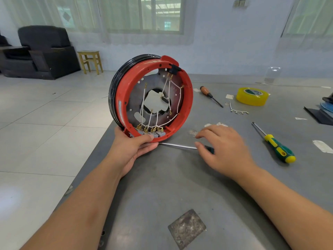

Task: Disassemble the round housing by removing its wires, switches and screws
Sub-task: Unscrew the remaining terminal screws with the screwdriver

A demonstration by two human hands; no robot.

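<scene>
Your housing (153,98) stands on edge at the near left corner of the table (180,186), its open red face turned toward you and a black ring behind it. Inside, white wires (166,85) run from a black block at the top rim, across the grey plate, down to a row of grey switches (150,131) with brass terminals at the bottom rim. The plate has a ragged central hole.

Your left hand (134,147) cups the housing from below, thumb curled over the bottom rim just in front of the switches, fingers under the rim. Your right hand (221,148) hovers just to the right, blurred, fingers loosely spread and bent over the dark handle of a screwdriver (178,145) that lies flat on the table; its shaft points left and its tip reaches your left fingers. You cannot tell whether the right hand touches the handle; it does not close on it.

Further right lies a green-and-yellow screwdriver (277,147). Behind it, a loose wire (237,110) with terminals rests on the table, with a roll of yellow tape (252,96) beyond and a small orange-handled screwdriver (210,95) to its left. A worn grey square patch (187,228) sits near you on the table. Off the table, to the left, stand a black armchair (43,49) and a small wooden stool (90,60).
</scene>
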